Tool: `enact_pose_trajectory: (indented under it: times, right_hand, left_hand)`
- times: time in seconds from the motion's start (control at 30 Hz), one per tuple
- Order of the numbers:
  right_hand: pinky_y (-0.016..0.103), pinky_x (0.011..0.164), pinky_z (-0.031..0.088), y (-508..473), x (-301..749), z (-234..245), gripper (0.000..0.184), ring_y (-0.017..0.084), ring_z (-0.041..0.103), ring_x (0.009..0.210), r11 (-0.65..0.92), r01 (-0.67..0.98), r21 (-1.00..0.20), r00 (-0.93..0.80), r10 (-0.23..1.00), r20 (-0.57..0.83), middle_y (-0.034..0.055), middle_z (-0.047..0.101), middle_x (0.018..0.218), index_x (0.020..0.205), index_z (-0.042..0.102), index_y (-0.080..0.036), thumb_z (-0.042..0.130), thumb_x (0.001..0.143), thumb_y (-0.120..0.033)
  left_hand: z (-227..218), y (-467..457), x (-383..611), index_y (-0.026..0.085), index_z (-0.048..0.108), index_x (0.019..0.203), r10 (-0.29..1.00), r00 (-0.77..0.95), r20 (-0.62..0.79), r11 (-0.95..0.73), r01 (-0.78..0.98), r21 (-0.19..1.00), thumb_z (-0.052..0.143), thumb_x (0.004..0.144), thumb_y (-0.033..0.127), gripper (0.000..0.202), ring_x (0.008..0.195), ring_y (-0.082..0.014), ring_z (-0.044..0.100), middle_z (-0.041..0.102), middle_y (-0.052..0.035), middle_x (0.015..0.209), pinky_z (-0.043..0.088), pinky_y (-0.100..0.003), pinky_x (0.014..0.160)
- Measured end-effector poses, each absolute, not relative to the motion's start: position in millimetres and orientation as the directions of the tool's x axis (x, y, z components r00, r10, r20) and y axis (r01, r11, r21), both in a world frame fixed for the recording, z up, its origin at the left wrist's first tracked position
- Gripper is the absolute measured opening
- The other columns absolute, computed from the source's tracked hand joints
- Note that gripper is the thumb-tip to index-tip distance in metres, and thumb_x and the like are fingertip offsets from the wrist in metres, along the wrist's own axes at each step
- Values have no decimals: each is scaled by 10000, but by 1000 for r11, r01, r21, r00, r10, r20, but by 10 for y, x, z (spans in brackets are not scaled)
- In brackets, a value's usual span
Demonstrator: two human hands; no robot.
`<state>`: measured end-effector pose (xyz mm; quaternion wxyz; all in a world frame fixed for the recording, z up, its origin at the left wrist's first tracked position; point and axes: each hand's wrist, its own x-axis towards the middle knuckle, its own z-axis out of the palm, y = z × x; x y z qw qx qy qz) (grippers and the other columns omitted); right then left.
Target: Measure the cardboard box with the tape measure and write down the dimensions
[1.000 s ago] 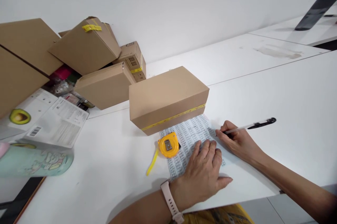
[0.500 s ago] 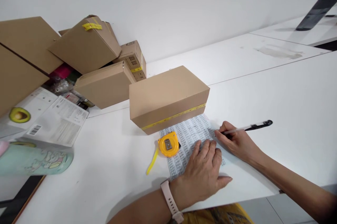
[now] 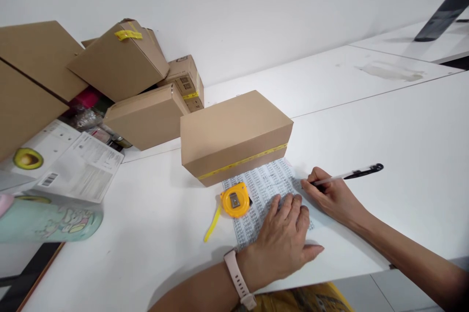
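My left hand (image 3: 282,238) lies flat, fingers spread, on a printed sheet (image 3: 262,189) full of small rows of text on the white table (image 3: 154,224). My right hand (image 3: 331,194) is closed round a clear pen with a black cap (image 3: 348,175), its tip on the sheet's right edge. A yellow tape measure (image 3: 234,200) sits at the sheet's left edge, a short length of yellow tape trailing toward me. Just behind the sheet stands a closed cardboard box (image 3: 234,136) with a yellow tape line along its front.
Several more cardboard boxes (image 3: 120,62) are piled at the back left against the wall. Printed leaflets (image 3: 76,170) and a mint-green tumbler (image 3: 47,224) lie at the left. A dark monitor stand (image 3: 443,11) stands far right on another table.
The pen's far end dipped slightly and came back up as my right hand shifted a little on the sheet. My left hand stayed put.
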<state>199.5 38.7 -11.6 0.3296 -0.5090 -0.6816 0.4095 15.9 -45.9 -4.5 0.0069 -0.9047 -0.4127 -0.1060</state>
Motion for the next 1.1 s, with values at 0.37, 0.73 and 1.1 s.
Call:
enact_pose_trajectory:
  times: [0.37,0.73,1.1]
  right_hand:
    - [262,468,268,410,1991,-162,310,109,315,518,138,424,-895,-274,962,19,-66,352,569,710,441,-242,607,881,-440]
    - [264,469,276,408,2001,-168,279,111,331,516,147,446,-883,-252,967,33,-62,381,568,722,459,-239,606,882,-415]
    - [264,469,286,404,1995,-138,280,114,337,511,155,467,-870,-244,969,41,-63,381,561,706,450,-243,592,882,-408]
  left_hand:
    - [-69,-459,156,40,499,1344,730,639,242,-661,750,14,378,1000,584,655,1394,-313,420,529,-192,1441,259,-458,1193]
    - [-64,-462,156,38,493,1351,732,639,235,-660,751,11,364,1003,585,661,1406,-313,407,506,-201,1463,256,-457,1194]
    - [-71,-467,157,38,492,1353,732,637,242,-658,753,9,368,1002,586,662,1404,-307,409,510,-199,1459,251,-450,1196]
